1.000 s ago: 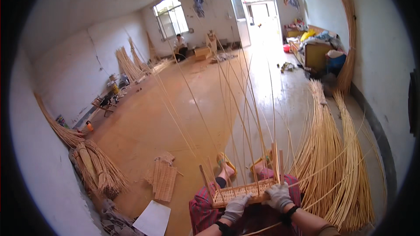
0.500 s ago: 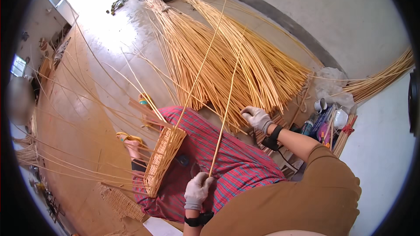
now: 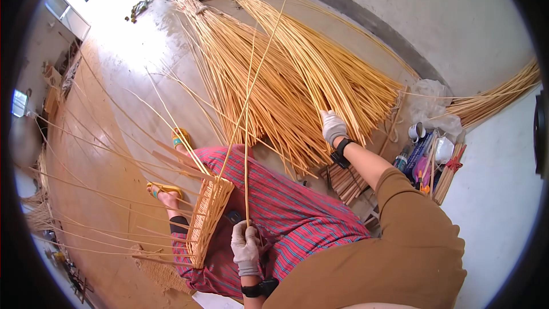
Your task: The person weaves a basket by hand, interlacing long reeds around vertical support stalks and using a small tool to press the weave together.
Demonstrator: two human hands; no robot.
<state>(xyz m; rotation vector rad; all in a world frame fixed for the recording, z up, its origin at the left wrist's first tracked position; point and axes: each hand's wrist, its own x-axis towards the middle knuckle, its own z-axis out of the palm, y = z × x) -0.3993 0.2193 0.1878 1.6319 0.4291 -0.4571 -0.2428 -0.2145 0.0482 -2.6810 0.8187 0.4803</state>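
Observation:
My gloved left hand (image 3: 246, 247) is closed around the lower end of a long peeled wicker rod (image 3: 246, 177), which points away from me across my lap. My gloved right hand (image 3: 333, 127) reaches over to the near ends of a large bundle of wicker rods (image 3: 343, 91) on the floor, its fingers pinched at a rod there. A partly woven wicker basket piece (image 3: 210, 217) stands tilted on my left leg, on a red and blue striped cloth (image 3: 297, 212). Long loose stakes (image 3: 108, 194) fan out from it to the left.
A second rod bundle (image 3: 240, 63) lies beside the first. At right are a plastic bag (image 3: 432, 100), a cup (image 3: 416, 131), several tools and a tied bunch of sticks (image 3: 452, 171). More rods (image 3: 497, 100) lean by the wall. A woven mat piece (image 3: 163, 269) lies at lower left.
My right hand has moved forward onto the rod bundle. My left hand has shifted left with its rod, which now crosses the tall rod rising from the basket. The view has shifted slightly.

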